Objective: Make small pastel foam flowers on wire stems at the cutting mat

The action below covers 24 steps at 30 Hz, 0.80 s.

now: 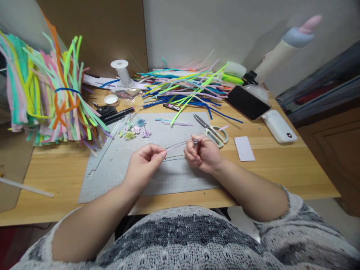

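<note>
My left hand (147,160) is closed in a pinch on thin wire stems (176,145) above the cutting mat. The stems stretch across to my right hand (203,154), which is curled shut around what looks like a small red lighter with a metal top (195,143). One thin stem runs past my right fist and ends in a pale purple fuzzy tip (224,128). Just beyond that hand lie scissors (211,131), blades apart. Small fuzzy flowers (129,135) in yellow, pink, blue and purple rest on the grey cutting mat (112,176).
Bundled pipe cleaners (60,90) stand at the left, and a loose pile of pipe cleaners (185,84) lies at the back. Nearby are a white spool (121,73), black pens (119,115), a phone (248,102), a white power bank (279,126) and a white card (244,148).
</note>
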Available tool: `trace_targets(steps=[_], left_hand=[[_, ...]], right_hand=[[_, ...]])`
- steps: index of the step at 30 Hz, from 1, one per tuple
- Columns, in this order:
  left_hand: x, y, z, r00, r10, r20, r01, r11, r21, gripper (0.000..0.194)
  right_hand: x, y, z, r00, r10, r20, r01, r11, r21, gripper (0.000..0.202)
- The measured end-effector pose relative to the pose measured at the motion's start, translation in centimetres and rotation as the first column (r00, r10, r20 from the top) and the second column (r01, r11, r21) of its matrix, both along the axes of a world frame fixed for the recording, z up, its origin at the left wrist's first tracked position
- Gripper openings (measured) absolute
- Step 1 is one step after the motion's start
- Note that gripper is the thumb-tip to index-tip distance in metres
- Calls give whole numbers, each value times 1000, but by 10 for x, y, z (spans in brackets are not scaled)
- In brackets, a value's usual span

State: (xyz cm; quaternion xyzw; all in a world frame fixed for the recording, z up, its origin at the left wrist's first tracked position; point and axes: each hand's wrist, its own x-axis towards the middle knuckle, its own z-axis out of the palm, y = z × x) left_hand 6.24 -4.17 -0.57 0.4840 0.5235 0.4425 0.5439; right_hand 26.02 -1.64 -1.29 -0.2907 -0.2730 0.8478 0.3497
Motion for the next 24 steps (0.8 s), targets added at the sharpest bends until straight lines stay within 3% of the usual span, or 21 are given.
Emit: trace_targets(steps=[24], left_hand=[[-1, 1, 4, 1000, 18, -14, -18, 1000, -5, 19]], right_hand=[[7, 3, 8, 997, -48, 58, 46, 998, 32, 49]])
